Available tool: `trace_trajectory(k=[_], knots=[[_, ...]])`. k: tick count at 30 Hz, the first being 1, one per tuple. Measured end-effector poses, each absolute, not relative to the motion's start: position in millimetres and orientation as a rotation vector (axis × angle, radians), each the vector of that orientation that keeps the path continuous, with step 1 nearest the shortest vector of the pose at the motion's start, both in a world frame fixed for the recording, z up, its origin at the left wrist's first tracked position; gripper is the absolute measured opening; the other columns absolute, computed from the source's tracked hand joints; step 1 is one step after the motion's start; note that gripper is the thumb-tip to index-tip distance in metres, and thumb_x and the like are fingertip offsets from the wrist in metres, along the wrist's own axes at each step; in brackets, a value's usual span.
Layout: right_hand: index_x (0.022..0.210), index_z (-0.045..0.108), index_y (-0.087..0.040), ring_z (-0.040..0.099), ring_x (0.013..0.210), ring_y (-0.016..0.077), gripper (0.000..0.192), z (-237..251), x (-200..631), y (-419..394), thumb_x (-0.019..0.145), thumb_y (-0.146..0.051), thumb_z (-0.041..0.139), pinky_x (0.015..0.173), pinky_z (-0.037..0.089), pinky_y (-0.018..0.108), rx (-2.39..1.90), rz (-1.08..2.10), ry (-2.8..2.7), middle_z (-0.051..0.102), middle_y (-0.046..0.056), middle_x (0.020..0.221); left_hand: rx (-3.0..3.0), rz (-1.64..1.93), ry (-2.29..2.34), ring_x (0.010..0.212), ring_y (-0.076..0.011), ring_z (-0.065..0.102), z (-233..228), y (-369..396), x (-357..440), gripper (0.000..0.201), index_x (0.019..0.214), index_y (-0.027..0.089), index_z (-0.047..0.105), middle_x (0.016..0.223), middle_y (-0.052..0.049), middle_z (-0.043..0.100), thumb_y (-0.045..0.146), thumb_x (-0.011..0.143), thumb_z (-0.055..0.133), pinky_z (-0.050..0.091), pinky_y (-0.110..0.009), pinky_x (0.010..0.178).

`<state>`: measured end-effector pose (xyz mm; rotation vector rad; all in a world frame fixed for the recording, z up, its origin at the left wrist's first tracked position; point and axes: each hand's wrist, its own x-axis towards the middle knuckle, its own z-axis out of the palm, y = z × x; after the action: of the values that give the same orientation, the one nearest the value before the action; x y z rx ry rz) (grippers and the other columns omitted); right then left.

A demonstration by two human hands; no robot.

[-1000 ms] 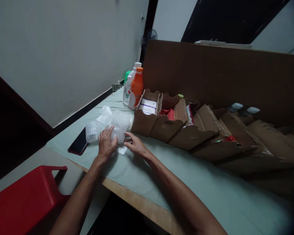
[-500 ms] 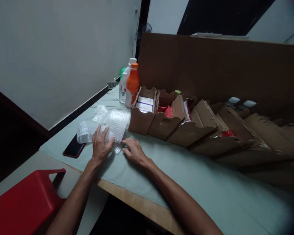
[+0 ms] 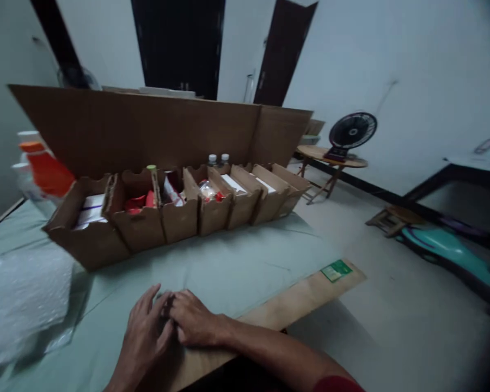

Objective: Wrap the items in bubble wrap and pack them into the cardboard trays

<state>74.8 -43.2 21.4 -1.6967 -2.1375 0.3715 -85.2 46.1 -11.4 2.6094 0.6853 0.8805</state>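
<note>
My left hand (image 3: 147, 329) is at the front edge of the table, its fingers bent and apart, with nothing visible in them. My right hand (image 3: 195, 318) touches its fingers from the right; it is curled closed, with no object showing in it. A sheet of bubble wrap (image 3: 28, 299) lies on the cloth to the left, apart from both hands. Beyond the hands stands a row of cardboard bins, with white boxes (image 3: 90, 211) in the leftmost bin (image 3: 93, 247) and red packets (image 3: 139, 203) in the bin beside it (image 3: 141, 228).
A tall cardboard panel (image 3: 147, 125) stands behind the bins. An orange bottle (image 3: 49, 169) and white-capped bottles are at the far left. A green label (image 3: 337, 270) is on the wooden table edge (image 3: 298, 299). A fan (image 3: 353, 130) stands on a round table to the right.
The view has swung right. My hands have left the bubble wrap and come together near the table's front edge. The phone and red stool are out of view.
</note>
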Motion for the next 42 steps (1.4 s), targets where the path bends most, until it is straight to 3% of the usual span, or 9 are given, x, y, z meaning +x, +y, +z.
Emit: trace_trajectory(k=[6,13,19,22,26,29,31,37,42], knots=[[0.114,0.068,-0.016,0.056,0.127,0.023,0.026,20,125,-122,0.088,-0.019,0.067,0.108,0.041,0.037,-1.729,0.352,-1.961,0.066,0.011,0.133,2.552,0.544,0.398,0.132,-0.0292,0.058,-9,50,-7,0.06,0.125,0.021,0.069,0.142,-0.012,0.062,0.016,0.069,0.051,0.052,-0.049,0.108],[0.104,0.073,-0.021,0.068,0.109,0.0191,0.02,37,246,-197,0.092,-0.016,0.058,0.101,0.047,0.036,-1.817,0.061,-1.558,0.077,0.005,0.107,2.679,0.737,0.588,0.128,-0.0349,0.06,-29,40,29,0.038,0.118,0.021,0.074,0.135,-0.014,0.066,0.036,0.09,0.054,0.052,-0.058,0.105],[0.128,0.066,-0.016,0.056,0.128,0.0307,0.041,124,415,-204,0.089,-0.019,0.053,0.107,0.042,0.05,-2.221,-0.639,-1.115,0.066,0.014,0.135,2.754,0.766,0.584,0.126,-0.0337,0.062,-30,37,22,0.037,0.117,0.022,0.073,0.135,-0.013,0.067,0.043,0.094,0.053,0.055,-0.055,0.1],[0.143,0.055,-0.013,0.046,0.137,0.0342,0.06,160,476,-185,0.083,-0.017,0.059,0.108,0.037,0.053,-2.476,-0.733,-1.067,0.054,0.017,0.149,2.783,0.771,0.587,0.124,-0.0336,0.063,-29,38,22,0.038,0.117,0.022,0.073,0.135,-0.013,0.067,0.045,0.094,0.053,0.056,-0.054,0.099],[0.104,0.077,-0.014,0.058,0.121,0.0316,0.033,178,516,-167,0.075,-0.009,0.063,0.104,0.035,0.048,-2.723,-0.545,-1.272,0.074,0.017,0.115,2.785,0.767,0.604,0.125,-0.0328,0.063,-26,36,22,0.038,0.117,0.023,0.074,0.134,-0.012,0.068,0.046,0.094,0.053,0.056,-0.053,0.099],[0.073,0.074,-0.014,0.064,0.1,0.0272,0.011,181,523,-170,0.072,-0.009,0.065,0.101,0.034,0.046,-2.75,-0.495,-1.332,0.076,0.013,0.084,2.759,0.746,0.625,0.126,-0.0315,0.063,-22,33,22,0.037,0.115,0.024,0.074,0.134,-0.011,0.068,0.044,0.094,0.052,0.056,-0.052,0.1],[0.062,0.069,-0.014,0.065,0.089,0.0247,0.01,182,520,-181,0.071,-0.011,0.067,0.096,0.037,0.044,-2.769,-0.45,-1.369,0.072,0.011,0.07,2.735,0.737,0.636,0.126,-0.0312,0.063,-19,32,22,0.036,0.115,0.024,0.074,0.135,-0.011,0.068,0.042,0.094,0.051,0.055,-0.052,0.101],[0.056,0.064,-0.02,0.063,0.062,0.0194,0.018,199,481,-198,0.071,-0.025,0.073,0.066,0.04,0.03,-2.777,-0.167,-1.505,0.061,0.002,0.054,2.667,0.726,0.673,0.128,-0.0327,0.06,-16,28,23,0.035,0.114,0.023,0.074,0.135,-0.011,0.067,0.04,0.093,0.052,0.052,-0.054,0.106],[0.056,0.065,-0.02,0.061,0.058,0.0179,0.02,212,422,-163,0.074,-0.027,0.07,0.058,0.037,0.027,-2.703,-0.038,-1.631,0.063,0.003,0.055,2.633,0.73,0.68,0.128,-0.0325,0.061,-14,27,25,0.034,0.111,0.022,0.075,0.134,-0.012,0.068,0.037,0.093,0.05,0.052,-0.053,0.106]])
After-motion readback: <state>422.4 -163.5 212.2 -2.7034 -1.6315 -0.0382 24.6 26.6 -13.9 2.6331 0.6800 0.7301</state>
